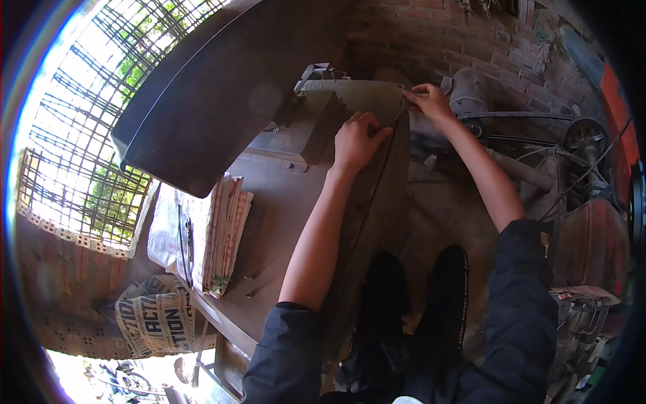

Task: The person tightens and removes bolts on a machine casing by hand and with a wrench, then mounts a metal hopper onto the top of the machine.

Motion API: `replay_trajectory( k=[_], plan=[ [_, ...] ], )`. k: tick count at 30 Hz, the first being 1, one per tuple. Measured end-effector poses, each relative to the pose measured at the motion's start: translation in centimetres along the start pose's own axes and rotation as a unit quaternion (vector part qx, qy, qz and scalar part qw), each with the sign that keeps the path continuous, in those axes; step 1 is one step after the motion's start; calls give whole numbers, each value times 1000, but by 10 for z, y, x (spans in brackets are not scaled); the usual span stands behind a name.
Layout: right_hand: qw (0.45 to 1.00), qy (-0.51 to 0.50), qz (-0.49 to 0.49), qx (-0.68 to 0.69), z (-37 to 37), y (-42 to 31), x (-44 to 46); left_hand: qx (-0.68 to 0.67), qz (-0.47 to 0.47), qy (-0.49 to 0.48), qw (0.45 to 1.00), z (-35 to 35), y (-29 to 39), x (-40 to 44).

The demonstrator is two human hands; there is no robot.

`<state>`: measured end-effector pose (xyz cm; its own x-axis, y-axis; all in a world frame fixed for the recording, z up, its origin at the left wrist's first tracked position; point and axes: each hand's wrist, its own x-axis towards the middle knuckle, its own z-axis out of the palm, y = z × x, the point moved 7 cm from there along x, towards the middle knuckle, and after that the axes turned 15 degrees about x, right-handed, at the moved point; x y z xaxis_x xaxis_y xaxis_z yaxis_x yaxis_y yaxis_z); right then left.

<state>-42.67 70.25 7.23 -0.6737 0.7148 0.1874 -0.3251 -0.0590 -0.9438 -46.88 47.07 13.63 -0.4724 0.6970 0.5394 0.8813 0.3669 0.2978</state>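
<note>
A grey, dusty metal table [282, 202] carries a raised metal block [303, 128] and, at its far end, a pale flat plate [370, 94]. Resting near the table's right edge, my left hand [360, 143] has its fingers curled and its thumb pointing right. Whatever lies under those fingers is hidden. My right hand [431, 104] pinches at the plate's far right corner, with thumb and fingers close together. A thin dark line runs along the edge between both hands; I cannot tell whether it is a gap or a strip.
A large dark hood [208, 87] overhangs the table on the left. A stack of folded papers or sacks [219, 236] lies on its left edge. To the right are a motor [468, 91], a belt [525, 116] and a pulley [585, 137]. Behind stands a brick wall [437, 34].
</note>
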Motion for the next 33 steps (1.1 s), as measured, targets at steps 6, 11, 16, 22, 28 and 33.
replay_trajectory(
  k=[6, 11, 16, 22, 28, 33],
  plan=[
    [961, -106, -136, -218, 55, -37, 17, 11, -13, 6, 1000, -1, 0, 0],
    [911, -168, -194, -322, 92, -33, 25, 28, -24, 17, 999, -3, 1, 0],
    [885, -242, -178, -357, 126, -44, 1, -9, -43, 108, 993, -22, -10, 3],
    [863, -325, -258, -288, 160, -35, -8, -14, -114, 264, 958, -65, -42, 9],
    [818, -389, -244, -347, 190, -53, -61, -48, -120, 254, 958, -77, -54, 13],
    [791, -434, -285, -325, 198, -52, -108, -107, -133, 178, 969, -79, -63, 19]
  ],
)
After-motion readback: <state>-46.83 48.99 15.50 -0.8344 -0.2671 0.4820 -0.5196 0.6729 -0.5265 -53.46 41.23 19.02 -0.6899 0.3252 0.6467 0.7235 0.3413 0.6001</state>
